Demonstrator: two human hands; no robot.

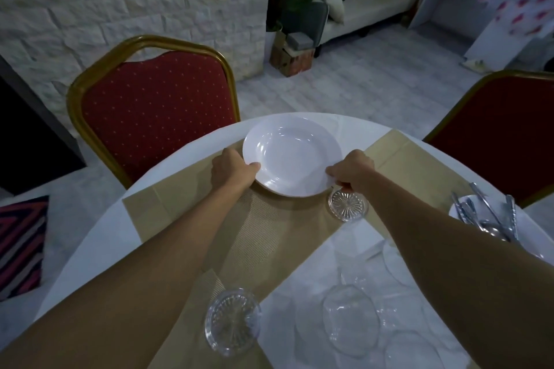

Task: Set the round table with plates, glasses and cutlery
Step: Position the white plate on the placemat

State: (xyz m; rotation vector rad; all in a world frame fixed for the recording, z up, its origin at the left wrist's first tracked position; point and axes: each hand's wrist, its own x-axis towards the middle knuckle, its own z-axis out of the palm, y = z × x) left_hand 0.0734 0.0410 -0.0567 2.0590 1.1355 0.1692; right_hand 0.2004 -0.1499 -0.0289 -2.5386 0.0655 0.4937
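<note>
Clearly only the beginning; the left hand [230, 169] and the right hand [350, 169] each pinch the rim of the white plate [292, 153] at the far edge of the round table [99, 234]; one glass [347, 205] stands just beside it, another glass [232, 320] nearer; the cutlery [485, 216] lies heaped at right, not yet laid out.

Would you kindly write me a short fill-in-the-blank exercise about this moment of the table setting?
1. The left hand and the right hand grip by its rim a plate whose colour is ____.
2. The chair beyond the plate, to the left, has ____ upholstery with a gold frame.
3. The cutlery lies at the table edge on the person's ____ side.
Missing words: white; red; right.
</note>
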